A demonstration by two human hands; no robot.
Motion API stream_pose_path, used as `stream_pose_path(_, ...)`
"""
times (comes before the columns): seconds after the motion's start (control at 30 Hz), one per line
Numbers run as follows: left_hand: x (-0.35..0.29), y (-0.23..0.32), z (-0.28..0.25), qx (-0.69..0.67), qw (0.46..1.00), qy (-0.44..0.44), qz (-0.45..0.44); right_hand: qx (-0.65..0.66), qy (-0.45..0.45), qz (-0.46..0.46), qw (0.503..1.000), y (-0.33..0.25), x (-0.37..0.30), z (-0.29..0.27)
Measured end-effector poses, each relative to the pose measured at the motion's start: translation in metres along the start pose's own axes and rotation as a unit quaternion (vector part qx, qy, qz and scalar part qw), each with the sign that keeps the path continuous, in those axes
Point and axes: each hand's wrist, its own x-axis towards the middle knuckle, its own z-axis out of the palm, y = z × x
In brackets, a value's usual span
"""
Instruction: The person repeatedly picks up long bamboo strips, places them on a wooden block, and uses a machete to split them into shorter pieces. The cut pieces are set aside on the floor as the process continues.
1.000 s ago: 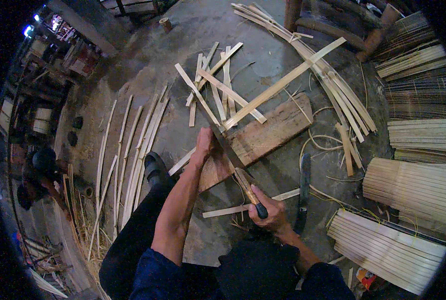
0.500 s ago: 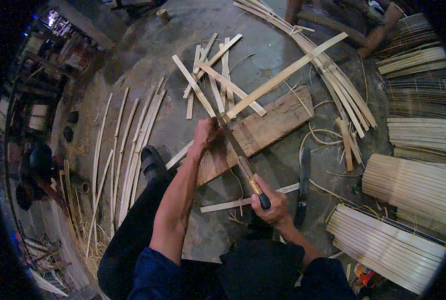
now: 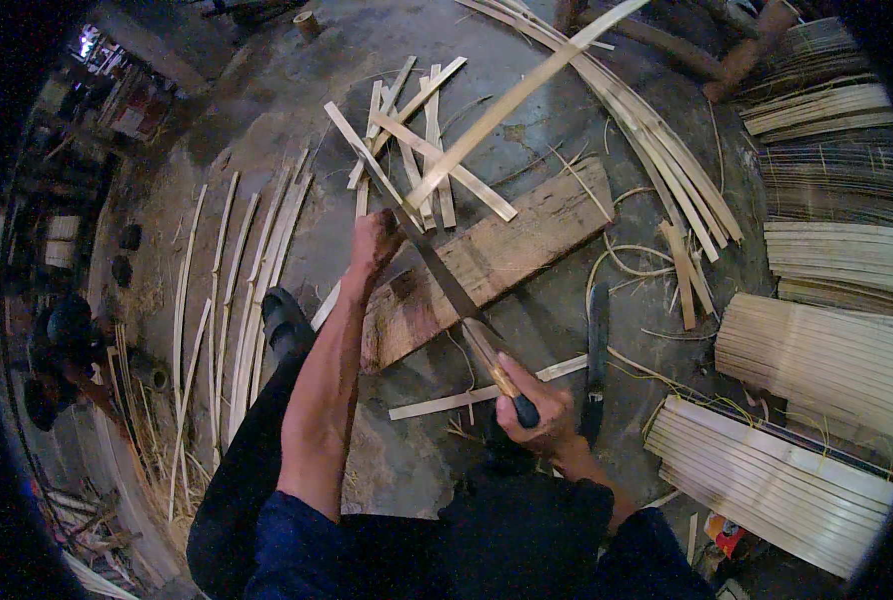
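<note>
In my right hand (image 3: pixel 539 412) is the handle of a long-bladed knife (image 3: pixel 441 277), its fingers wrapped round the wood and the dark butt. The blade slants up and left above a thick wooden plank (image 3: pixel 512 250). My left hand (image 3: pixel 375 242) is closed at the lower end of a long, flat bamboo strip (image 3: pixel 527 95), right beside the blade; the fingertips are hidden. That strip points away to the upper right. Beyond my left hand, several short bamboo strips (image 3: pixel 437 150) lie crossed in a loose heap on the floor.
Long bamboo strips (image 3: pixel 252 290) lie left of my foot (image 3: pixel 285 322). A bundle of long strips (image 3: pixel 647 125) curves across the far right. Slatted bamboo panels (image 3: pixel 777 480) are stacked on the right. A dark flat blade-like piece (image 3: pixel 597 345) lies near my right hand, beside a pale strip (image 3: pixel 467 402).
My left hand has shifted left and the held strip has slid away to the upper left. The knife blade lies further left past the hand; the view has shifted slightly.
</note>
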Motion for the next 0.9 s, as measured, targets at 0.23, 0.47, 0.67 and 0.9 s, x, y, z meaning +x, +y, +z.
stream_pose_path(0.23, -0.018, 0.007, -0.005, -0.094, 0.994, 0.003, 0.057, 0.031, -0.044, 0.013, 0.998, -0.007, -0.009, -0.015)
stream_pose_path(0.47, -0.017, 0.011, 0.012, -0.026, 0.999, 0.009, 0.044, 0.043, -0.041, 0.050, 0.997, 0.003, 0.021, 0.009)
stream_pose_path(0.67, -0.024, -0.016, 0.039, -0.112, 0.989, 0.041, 0.089, -0.007, -0.010, 0.018, 1.000, 0.001, 0.008, 0.007)
stream_pose_path(0.9, -0.021, 0.006, 0.001, -0.016, 0.997, 0.023, 0.070, 0.067, -0.052, 0.082, 0.993, -0.006, -0.014, -0.004)
